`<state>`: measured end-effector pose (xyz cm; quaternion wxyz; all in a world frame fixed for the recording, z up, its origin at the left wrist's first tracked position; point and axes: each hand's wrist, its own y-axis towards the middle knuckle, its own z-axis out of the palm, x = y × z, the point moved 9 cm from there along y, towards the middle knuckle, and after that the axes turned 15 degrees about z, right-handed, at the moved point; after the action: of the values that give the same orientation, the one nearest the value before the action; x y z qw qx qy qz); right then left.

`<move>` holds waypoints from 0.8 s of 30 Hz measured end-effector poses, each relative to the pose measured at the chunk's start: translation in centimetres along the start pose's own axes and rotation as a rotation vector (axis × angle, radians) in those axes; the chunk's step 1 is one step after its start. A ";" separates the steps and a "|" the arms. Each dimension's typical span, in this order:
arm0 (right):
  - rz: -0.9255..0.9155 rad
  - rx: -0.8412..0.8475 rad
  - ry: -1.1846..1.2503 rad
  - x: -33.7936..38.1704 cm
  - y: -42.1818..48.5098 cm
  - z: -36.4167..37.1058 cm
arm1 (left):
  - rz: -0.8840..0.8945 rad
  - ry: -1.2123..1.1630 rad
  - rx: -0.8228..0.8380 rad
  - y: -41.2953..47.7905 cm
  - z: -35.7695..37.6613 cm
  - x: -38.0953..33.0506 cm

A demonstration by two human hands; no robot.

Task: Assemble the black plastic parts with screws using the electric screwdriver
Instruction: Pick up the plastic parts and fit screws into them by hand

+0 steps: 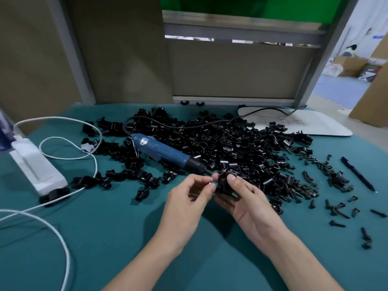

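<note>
My right hand (241, 198) grips a black plastic part (224, 182) above the green cloth, thumb on top. My left hand (191, 194) meets it from the left, fingertips pinched on something small at the part's side; it looks like a screw, mostly hidden. The blue electric screwdriver (165, 153) lies on the cloth just behind my hands, its tip pointing at the held part. A big heap of black plastic parts (241, 148) spreads behind it. Loose black screws (336, 206) lie scattered at the right.
A white power adapter (35, 166) with white cables (63, 238) sits at the left. A black pen (358, 174) lies at the far right. A white board (315, 122) lies at the back right, the screwdriver's black cord (210, 122) crossing it. Brown partitions stand behind.
</note>
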<state>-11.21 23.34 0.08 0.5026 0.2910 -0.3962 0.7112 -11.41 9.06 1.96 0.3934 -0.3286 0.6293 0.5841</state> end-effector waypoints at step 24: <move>0.015 0.006 0.003 -0.2 0.1 -0.5 | 0.024 0.043 0.067 0.2 0.0 -0.6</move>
<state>-11.27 23.65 -0.35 0.4972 0.2885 -0.3952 0.7166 -11.27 9.05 2.59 0.3838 -0.3201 0.6607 0.5601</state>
